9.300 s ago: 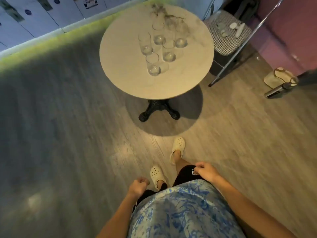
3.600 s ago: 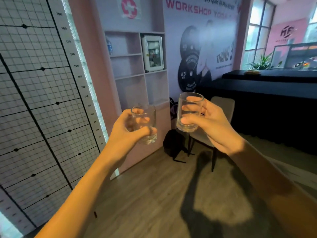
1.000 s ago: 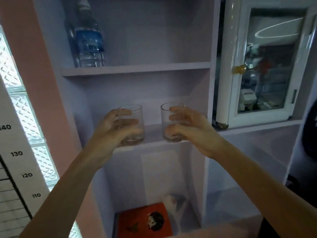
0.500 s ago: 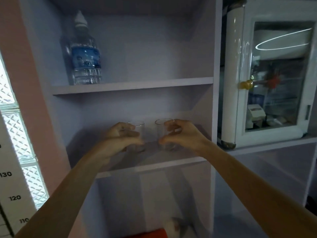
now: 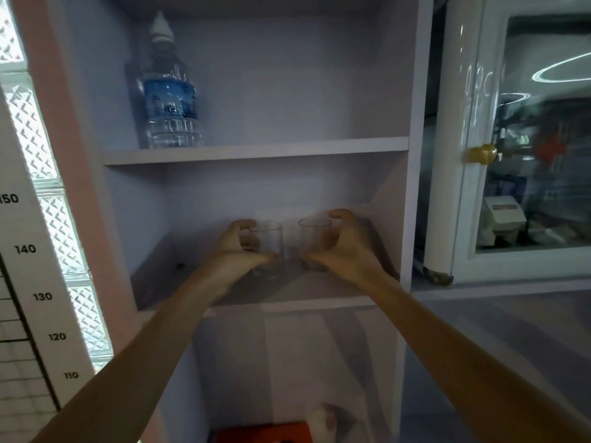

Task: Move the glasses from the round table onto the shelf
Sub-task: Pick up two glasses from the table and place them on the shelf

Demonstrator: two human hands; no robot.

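Note:
Two clear, empty drinking glasses stand side by side on the middle board of the pale lilac shelf (image 5: pixel 172 289). My left hand (image 5: pixel 238 254) curls round the left glass (image 5: pixel 270 241), thumb low across its front. My right hand (image 5: pixel 347 247) curls round the right glass (image 5: pixel 311 238) from the right, with its index finger arched just above the rim. Both glasses are upright, their bases on the board, a narrow gap between them. The round table is out of view.
A water bottle with a blue label (image 5: pixel 168 91) stands on the board above, at the left. A white glass-door cabinet with a brass knob (image 5: pixel 483 153) fills the compartment to the right. An orange object (image 5: pixel 262 434) lies in the lower compartment. A height chart (image 5: pixel 25 249) hangs at left.
Both hands have carried the glasses from in front of the shelf into the middle compartment and lowered them onto the board. My view has moved closer.

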